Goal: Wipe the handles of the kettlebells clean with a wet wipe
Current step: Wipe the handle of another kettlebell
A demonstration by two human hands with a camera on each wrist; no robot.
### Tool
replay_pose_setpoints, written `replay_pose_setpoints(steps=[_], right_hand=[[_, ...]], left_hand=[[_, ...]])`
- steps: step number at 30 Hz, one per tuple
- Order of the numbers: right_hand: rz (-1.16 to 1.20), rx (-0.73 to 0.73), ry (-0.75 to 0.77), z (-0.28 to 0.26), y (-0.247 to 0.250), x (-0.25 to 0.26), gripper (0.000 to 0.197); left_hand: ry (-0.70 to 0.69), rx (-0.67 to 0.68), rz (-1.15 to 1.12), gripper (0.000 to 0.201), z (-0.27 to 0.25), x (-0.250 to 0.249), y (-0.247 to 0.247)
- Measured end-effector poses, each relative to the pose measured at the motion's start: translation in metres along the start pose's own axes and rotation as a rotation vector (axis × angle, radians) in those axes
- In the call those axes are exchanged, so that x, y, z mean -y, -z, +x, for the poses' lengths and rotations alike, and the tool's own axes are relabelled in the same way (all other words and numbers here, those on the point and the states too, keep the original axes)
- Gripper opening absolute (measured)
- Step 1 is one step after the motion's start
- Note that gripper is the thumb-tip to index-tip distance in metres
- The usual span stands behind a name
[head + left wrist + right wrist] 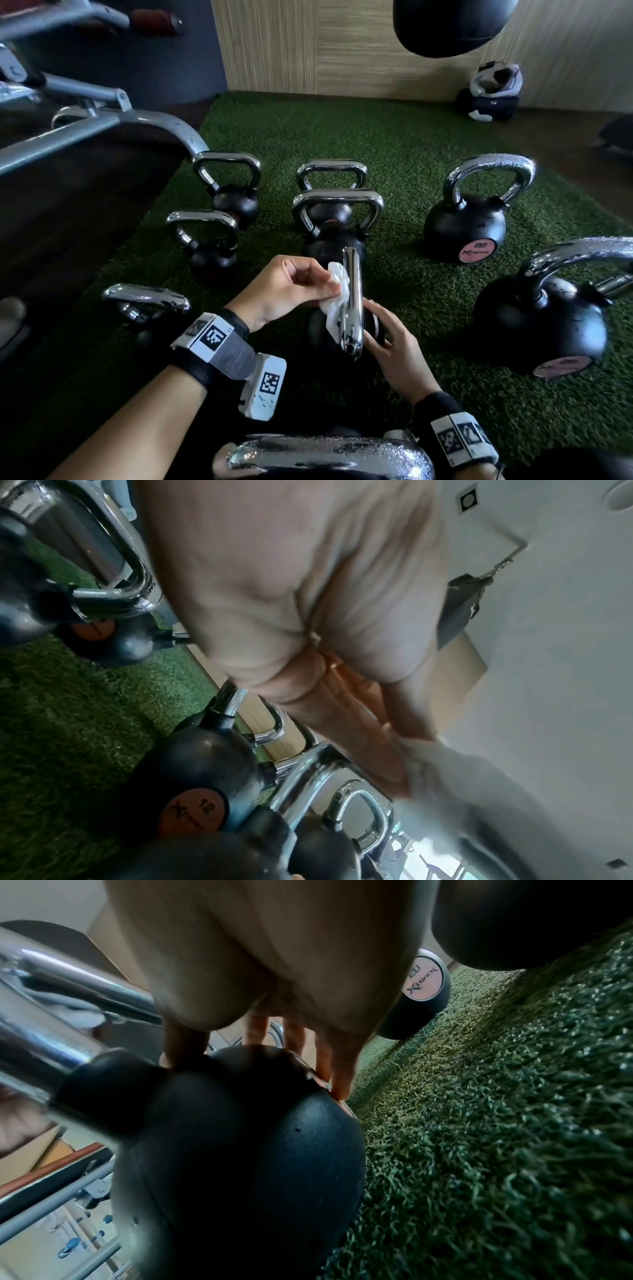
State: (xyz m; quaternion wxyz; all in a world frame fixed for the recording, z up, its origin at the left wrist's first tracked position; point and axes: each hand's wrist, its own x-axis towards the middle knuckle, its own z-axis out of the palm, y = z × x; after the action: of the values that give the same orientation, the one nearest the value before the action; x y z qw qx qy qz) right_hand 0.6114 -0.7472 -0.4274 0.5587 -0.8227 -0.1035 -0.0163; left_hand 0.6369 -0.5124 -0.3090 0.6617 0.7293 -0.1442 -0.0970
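A black kettlebell (240,1150) stands on the green turf in front of me, its chrome handle (352,301) seen edge-on in the head view. My left hand (334,286) pinches a crumpled white wet wipe (334,308) between thumb and fingers and holds it against the left side of that handle. My right hand (380,329) rests on the kettlebell's round body, and its fingertips (337,1074) touch the top of the ball. In the left wrist view the wipe (445,767) is a pale blur beyond the fingers.
Several other chrome-handled kettlebells stand around on the turf (394,144): two large ones at the right (466,226), smaller ones at the left (209,246), one right below me (325,455). A grey bench frame (102,130) runs along the left. A black bag (445,24) hangs overhead.
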Motion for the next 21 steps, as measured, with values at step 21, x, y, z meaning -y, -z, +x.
replay_pose_setpoints(steps=[21], right_hand=[[-0.008, -0.039, 0.005, -0.005, -0.001, 0.002, 0.059]], left_hand=[[-0.049, 0.094, 0.406, 0.012, -0.051, 0.025, -0.020]])
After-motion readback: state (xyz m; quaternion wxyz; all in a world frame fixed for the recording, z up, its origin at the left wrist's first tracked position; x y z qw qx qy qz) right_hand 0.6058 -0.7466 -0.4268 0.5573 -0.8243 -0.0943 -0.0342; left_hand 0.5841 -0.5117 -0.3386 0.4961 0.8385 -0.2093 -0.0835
